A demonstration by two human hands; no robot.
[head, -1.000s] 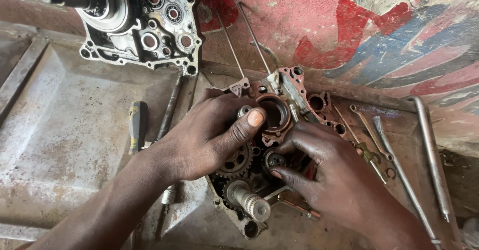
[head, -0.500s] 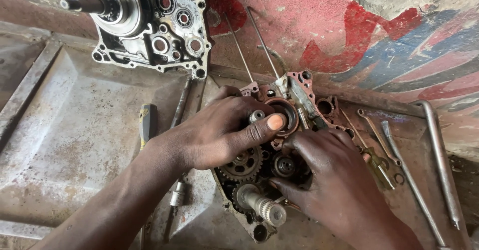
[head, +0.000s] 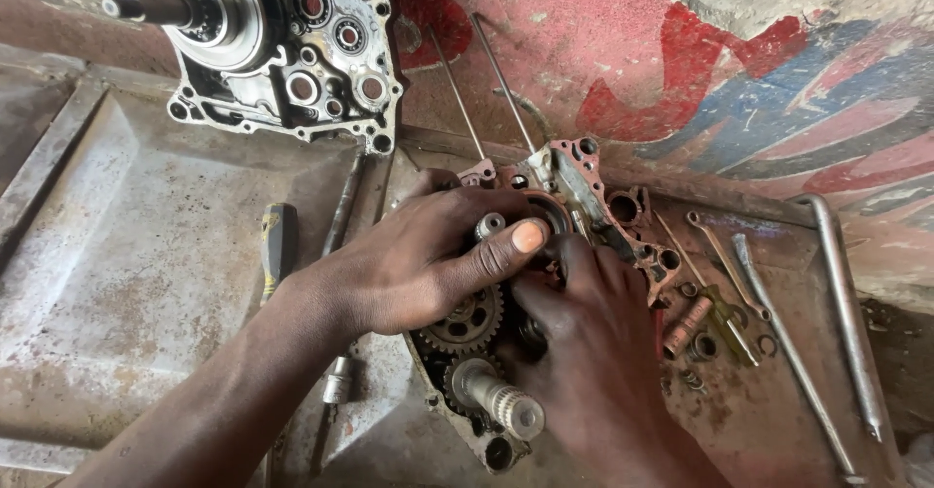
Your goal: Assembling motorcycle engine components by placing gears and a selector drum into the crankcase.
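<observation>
Left hand point(head: 428, 259) lies flat over engine case point(head: 584, 196), thumb pressing near round hole. Right hand point(head: 584, 342) just beside, fingers curled into gears point(head: 472, 321); grip hidden. Splined shaft point(head: 501, 400) points toward wrist.

A rusty metal tray point(head: 146, 284) bears two engine casings point(head: 282, 50), a screwdriver point(head: 276, 245) and wrenches point(head: 725, 254).

We see a cast-metal crankcase half point(head: 593, 206), matt, reddish with rust and oily grime. Inside it, the toothed gear point(head: 470, 321) is dark, greasy steel, and the splined shaft point(head: 501, 402) below that gear is brighter bare metal. Left of the crankcase half, the sheet-metal tray point(head: 126, 293) looks dull, scratched and stained. Above that tray, the second engine case point(head: 282, 50) shows cleaner, semi-glossy grey aluminium.
</observation>
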